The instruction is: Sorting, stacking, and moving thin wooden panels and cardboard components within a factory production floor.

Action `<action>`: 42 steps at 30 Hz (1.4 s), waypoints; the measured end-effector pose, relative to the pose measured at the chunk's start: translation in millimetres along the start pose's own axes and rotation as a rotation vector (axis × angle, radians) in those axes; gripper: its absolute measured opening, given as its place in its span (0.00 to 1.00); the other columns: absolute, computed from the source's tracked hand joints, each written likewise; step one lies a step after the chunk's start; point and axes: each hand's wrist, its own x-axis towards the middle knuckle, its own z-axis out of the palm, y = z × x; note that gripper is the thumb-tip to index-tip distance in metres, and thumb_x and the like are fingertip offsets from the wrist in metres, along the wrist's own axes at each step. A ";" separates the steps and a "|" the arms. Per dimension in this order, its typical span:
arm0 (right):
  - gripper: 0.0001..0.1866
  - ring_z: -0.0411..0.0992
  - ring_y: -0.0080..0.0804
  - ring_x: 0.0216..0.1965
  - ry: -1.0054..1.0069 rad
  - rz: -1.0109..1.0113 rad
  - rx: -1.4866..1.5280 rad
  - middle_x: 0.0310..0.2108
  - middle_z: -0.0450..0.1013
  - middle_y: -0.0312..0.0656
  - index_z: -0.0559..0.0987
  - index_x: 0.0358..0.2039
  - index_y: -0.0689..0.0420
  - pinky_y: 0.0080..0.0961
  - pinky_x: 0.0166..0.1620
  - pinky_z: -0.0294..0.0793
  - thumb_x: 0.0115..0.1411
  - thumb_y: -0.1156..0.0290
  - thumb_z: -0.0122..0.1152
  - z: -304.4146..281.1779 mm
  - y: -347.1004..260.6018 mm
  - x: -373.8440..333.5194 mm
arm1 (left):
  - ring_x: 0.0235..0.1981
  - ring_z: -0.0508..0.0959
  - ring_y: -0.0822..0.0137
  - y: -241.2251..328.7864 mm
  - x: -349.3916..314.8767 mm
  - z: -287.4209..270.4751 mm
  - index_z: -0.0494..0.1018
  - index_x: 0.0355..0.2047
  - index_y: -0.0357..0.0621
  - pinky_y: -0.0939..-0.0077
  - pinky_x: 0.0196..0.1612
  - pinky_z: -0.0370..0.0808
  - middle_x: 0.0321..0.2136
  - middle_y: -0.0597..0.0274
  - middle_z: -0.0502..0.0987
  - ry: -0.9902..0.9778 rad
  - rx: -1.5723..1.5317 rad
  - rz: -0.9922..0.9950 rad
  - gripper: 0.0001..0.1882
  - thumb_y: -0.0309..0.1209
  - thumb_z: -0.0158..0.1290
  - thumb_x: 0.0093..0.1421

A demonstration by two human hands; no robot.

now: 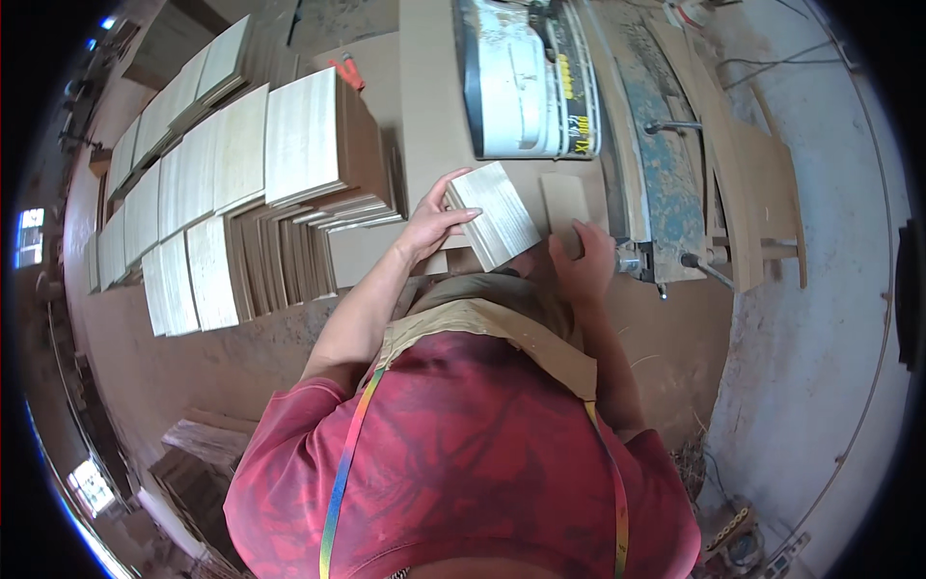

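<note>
My left hand (431,220) is closed on a small rectangular wooden board (497,217) with a pale, streaked face. The thumb lies on top of it and the fingers go round its left edge; several layered edges show there, so it may be more than one board. The board is tilted in front of my waist. On the right, my right hand (585,262) has its fingers bent at the lower end of a flat brown piece (565,201) that looks like board. The fingertips are partly hidden, and how firmly they grip is hard to see.
Stacked pale-faced boards (214,179) fill the table's left side, with a red-handled tool (348,72) behind them. Ahead stands a white rounded housing (516,82) with yellow and black markings. At right, a dusty blue machine (667,164) has protruding levers beside a wall (830,251).
</note>
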 end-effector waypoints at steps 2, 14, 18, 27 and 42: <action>0.27 0.76 0.53 0.53 0.068 -0.032 -0.234 0.54 0.77 0.53 0.82 0.55 0.60 0.40 0.56 0.77 0.56 0.65 0.77 6.0 12.0 -0.2 | 0.45 0.85 0.63 10.3 -0.7 -1.1 0.68 0.72 0.52 0.77 0.40 0.87 0.53 0.50 0.79 -0.018 -0.011 -0.021 0.38 0.18 0.65 0.63; 0.28 0.73 0.54 0.50 0.146 -0.166 -0.475 0.55 0.74 0.53 0.78 0.56 0.65 0.49 0.52 0.77 0.58 0.65 0.72 72.9 42.5 57.9 | 0.47 0.83 0.61 8.8 0.6 -3.1 0.71 0.67 0.45 0.72 0.47 0.85 0.50 0.52 0.79 0.103 0.036 -0.048 0.31 0.20 0.65 0.65; 0.31 0.73 0.56 0.51 0.077 -0.223 -0.309 0.55 0.74 0.55 0.77 0.57 0.65 0.49 0.52 0.77 0.58 0.62 0.74 61.0 28.2 58.3 | 0.47 0.83 0.61 -1.9 3.3 17.9 0.73 0.65 0.44 0.70 0.49 0.85 0.49 0.51 0.80 0.170 0.133 0.043 0.28 0.23 0.66 0.65; 0.36 0.72 0.62 0.58 -0.068 -0.036 -0.134 0.60 0.72 0.61 0.77 0.59 0.67 0.49 0.60 0.76 0.56 0.59 0.78 29.1 -31.9 -8.6 | 0.48 0.83 0.62 0.5 2.3 30.0 0.75 0.62 0.44 0.70 0.52 0.84 0.50 0.51 0.80 0.203 0.162 0.106 0.25 0.25 0.67 0.65; 0.30 0.70 0.61 0.60 0.142 -0.122 -0.403 0.59 0.72 0.59 0.77 0.59 0.69 0.49 0.63 0.74 0.60 0.65 0.73 78.1 38.3 59.4 | 0.46 0.84 0.62 22.3 -12.3 -0.1 0.75 0.62 0.43 0.69 0.52 0.85 0.50 0.51 0.81 0.104 0.065 0.002 0.28 0.20 0.69 0.62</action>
